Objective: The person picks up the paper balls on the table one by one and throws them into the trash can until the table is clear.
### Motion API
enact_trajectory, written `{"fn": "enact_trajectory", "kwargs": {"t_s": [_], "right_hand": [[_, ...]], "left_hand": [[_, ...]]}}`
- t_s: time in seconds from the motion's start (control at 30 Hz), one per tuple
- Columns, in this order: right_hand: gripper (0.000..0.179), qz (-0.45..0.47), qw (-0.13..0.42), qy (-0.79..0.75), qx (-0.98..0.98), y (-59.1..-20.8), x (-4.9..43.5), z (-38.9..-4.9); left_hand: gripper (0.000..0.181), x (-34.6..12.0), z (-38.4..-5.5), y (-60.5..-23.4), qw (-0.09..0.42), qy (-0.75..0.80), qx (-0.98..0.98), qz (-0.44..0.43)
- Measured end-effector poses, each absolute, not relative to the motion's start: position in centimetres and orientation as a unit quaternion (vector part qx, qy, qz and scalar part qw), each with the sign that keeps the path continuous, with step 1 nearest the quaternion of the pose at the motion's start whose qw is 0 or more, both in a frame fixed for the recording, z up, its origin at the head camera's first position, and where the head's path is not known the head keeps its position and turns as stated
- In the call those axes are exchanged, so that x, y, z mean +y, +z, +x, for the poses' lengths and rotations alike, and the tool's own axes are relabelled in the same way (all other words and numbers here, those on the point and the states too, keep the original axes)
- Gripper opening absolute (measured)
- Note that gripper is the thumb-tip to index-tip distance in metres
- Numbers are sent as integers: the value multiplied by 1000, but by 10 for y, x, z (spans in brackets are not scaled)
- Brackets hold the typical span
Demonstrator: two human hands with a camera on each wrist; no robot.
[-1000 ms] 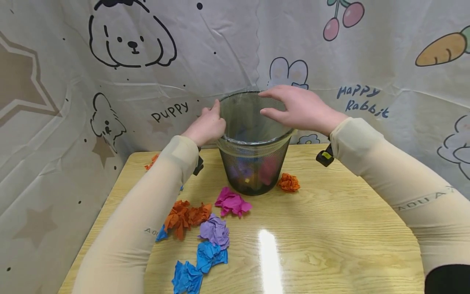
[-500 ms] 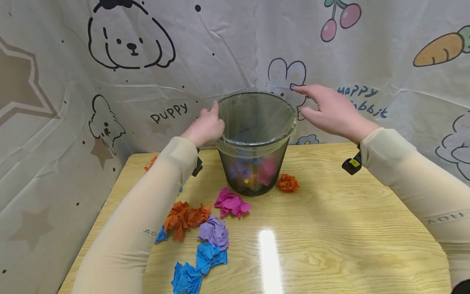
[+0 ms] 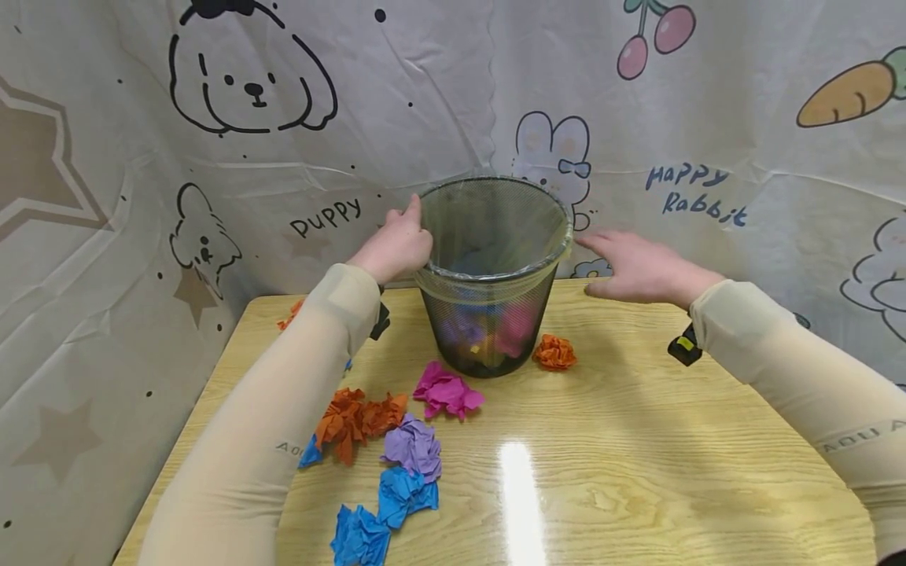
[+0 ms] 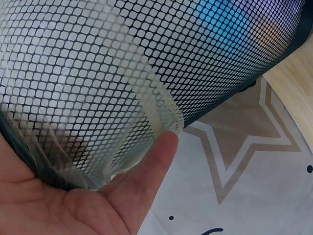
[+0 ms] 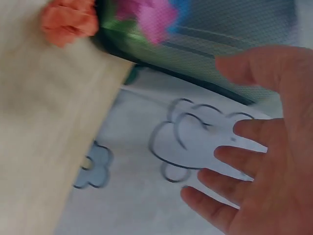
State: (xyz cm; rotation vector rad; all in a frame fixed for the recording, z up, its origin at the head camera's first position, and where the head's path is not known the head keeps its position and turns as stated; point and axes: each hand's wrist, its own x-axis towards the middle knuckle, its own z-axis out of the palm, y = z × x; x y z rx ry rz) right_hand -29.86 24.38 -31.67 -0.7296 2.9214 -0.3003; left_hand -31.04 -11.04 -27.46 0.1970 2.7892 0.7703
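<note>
- The left hand is grasping the mesh wastebasket at frame centre.
- The right hand is hovering right of centre (released, fingers extended).
- Crumpled papers are lying lower centre-left.

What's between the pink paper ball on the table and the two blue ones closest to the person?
A crumpled purple paper ball lies between them, as the head view shows.

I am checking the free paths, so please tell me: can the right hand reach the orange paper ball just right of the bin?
Probably yes. The right hand holds nothing and is on the same side of the bin as the orange paper ball; nothing visible stands between them.
</note>
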Motion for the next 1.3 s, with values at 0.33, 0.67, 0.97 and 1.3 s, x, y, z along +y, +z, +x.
{"fn": "enact_trajectory", "kwargs": {"t_s": [0.33,0.67,0.97,1.3], "right_hand": [[95,-237,120,-107,958,-383,235,-293],[93,-229,138,-151,952,-431,221,-289],[90,-218,152,-179,947,-449,208,-290],[74,-223,122,-162,953,-463,199,-289]], "left_hand": [[71,-110,-312,-275,122,263,955,68],[71,-110,-310,-276,119,262,955,70],[69,-110,-310,-275,120,260,956,68],[69,-110,-312,-275,124,262,955,63]]}}
